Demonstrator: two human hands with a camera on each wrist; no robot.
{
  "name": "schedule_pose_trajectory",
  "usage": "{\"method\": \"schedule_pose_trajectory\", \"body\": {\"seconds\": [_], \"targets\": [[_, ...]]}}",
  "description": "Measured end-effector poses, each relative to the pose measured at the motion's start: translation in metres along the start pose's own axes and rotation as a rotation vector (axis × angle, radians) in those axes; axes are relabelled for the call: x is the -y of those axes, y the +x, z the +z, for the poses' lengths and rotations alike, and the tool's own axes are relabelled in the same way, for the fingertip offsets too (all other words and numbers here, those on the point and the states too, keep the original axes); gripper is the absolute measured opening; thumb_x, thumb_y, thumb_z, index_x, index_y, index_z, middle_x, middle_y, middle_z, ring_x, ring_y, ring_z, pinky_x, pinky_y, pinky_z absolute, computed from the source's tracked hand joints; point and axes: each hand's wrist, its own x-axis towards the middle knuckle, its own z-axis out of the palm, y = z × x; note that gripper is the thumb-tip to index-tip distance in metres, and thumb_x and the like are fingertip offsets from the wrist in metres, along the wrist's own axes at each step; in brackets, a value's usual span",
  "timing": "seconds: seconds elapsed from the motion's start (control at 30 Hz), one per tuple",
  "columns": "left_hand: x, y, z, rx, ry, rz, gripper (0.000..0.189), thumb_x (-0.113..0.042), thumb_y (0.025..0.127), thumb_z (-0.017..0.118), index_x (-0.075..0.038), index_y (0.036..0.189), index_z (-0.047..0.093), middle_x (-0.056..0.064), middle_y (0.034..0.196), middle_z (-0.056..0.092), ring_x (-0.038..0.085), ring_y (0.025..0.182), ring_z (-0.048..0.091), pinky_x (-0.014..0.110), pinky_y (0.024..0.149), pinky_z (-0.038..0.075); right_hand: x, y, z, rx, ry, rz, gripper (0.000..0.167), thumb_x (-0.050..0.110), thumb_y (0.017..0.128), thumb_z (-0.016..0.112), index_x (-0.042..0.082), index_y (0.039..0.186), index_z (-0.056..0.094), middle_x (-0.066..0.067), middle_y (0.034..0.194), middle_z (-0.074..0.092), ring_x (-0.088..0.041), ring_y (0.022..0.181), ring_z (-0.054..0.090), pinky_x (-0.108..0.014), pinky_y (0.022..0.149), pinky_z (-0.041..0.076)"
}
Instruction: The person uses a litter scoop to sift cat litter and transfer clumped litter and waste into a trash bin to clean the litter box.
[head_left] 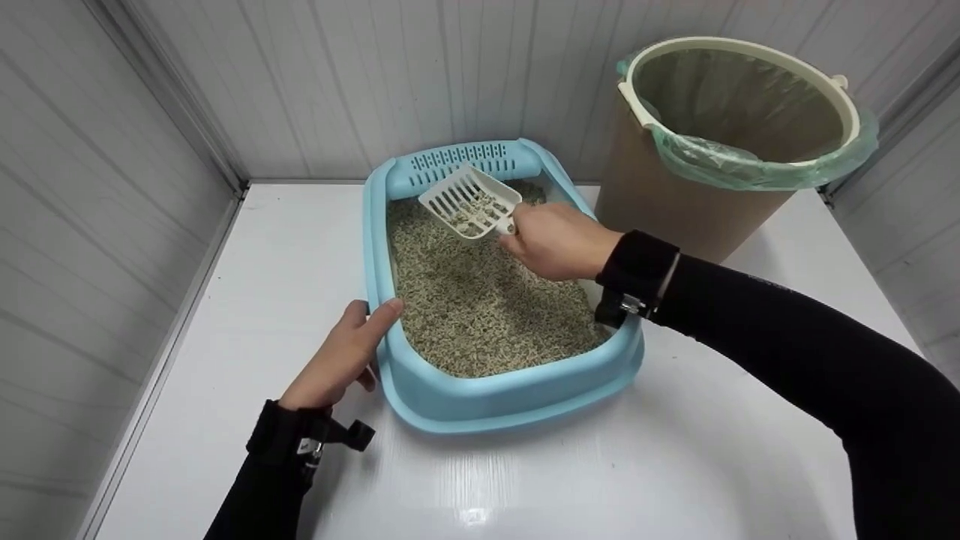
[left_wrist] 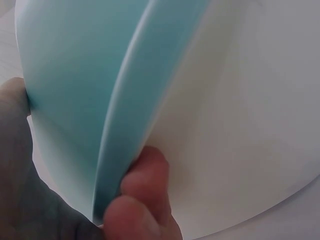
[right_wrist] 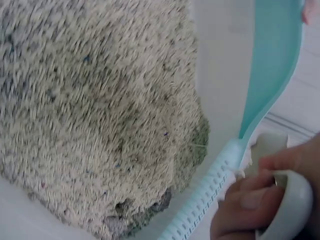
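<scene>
A light blue litter box (head_left: 487, 409) holds beige-grey pellet litter (head_left: 487, 315). My right hand (head_left: 562, 240) grips the handle of a white slotted litter scoop (head_left: 466, 193), held above the litter near the back of the box. Some pellets lie in the scoop's bowl. In the right wrist view the fingers curl round the scoop's white handle (right_wrist: 296, 207), and dark clumps (right_wrist: 162, 200) show at the litter's edge. My left hand (head_left: 341, 360) grips the box's left side, thumb on the rim; its fingertips (left_wrist: 150, 175) curl under the blue edge in the left wrist view.
A tall brown bin (head_left: 675, 187) with a cream ring and green plastic liner (head_left: 750, 172) stands at the back right, close to the box. The box sits on a white table (head_left: 292, 247), with grey panel walls (head_left: 315, 90) behind and at both sides.
</scene>
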Motion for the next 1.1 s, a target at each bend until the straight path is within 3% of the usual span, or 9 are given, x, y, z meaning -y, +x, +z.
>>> {"method": "schedule_pose_trajectory", "body": {"seconds": [0.4, 0.7, 0.9, 1.1], "targets": [[0.001, -0.001, 0.002, -0.006, -0.006, -0.001, 0.062, -0.063, 0.110, 0.059, -0.006, 0.129, 0.043, 0.017, 0.106, 0.056, 0.022, 0.070, 0.053, 0.031, 0.045, 0.043, 0.006, -0.003, -0.006, -0.001, 0.015, -0.001, 0.036, 0.032, 0.120, 0.051, -0.003, 0.120, 0.061, -0.009, 0.092, 0.063, -0.026, 0.075, 0.064, -0.044, 0.071, 0.058], [0.000, 0.000, 0.001, 0.000, -0.004, -0.002, 0.064, -0.065, 0.110, 0.059, -0.006, 0.130, 0.043, 0.017, 0.107, 0.058, 0.023, 0.070, 0.054, 0.032, 0.046, 0.043, 0.009, -0.006, -0.017, 0.044, 0.070, 0.015, 0.037, 0.037, 0.119, 0.054, 0.000, 0.120, 0.062, -0.009, 0.096, 0.065, -0.024, 0.078, 0.063, -0.041, 0.071, 0.055], [-0.001, 0.003, 0.001, 0.009, 0.004, -0.003, 0.066, -0.065, 0.110, 0.058, -0.005, 0.133, 0.042, 0.019, 0.108, 0.058, 0.023, 0.067, 0.054, 0.031, 0.046, 0.043, 0.008, -0.015, -0.036, 0.021, 0.071, 0.021, 0.039, 0.038, 0.119, 0.054, 0.000, 0.123, 0.062, -0.011, 0.102, 0.066, -0.026, 0.083, 0.062, -0.042, 0.076, 0.054], [0.001, 0.004, -0.002, 0.006, 0.005, -0.003, 0.067, -0.067, 0.110, 0.057, -0.006, 0.131, 0.041, 0.018, 0.108, 0.057, 0.021, 0.064, 0.055, 0.032, 0.044, 0.044, 0.005, -0.032, -0.067, -0.011, 0.054, 0.024, 0.041, 0.038, 0.119, 0.053, 0.000, 0.131, 0.062, -0.012, 0.109, 0.071, -0.024, 0.084, 0.064, -0.038, 0.071, 0.054]]}}
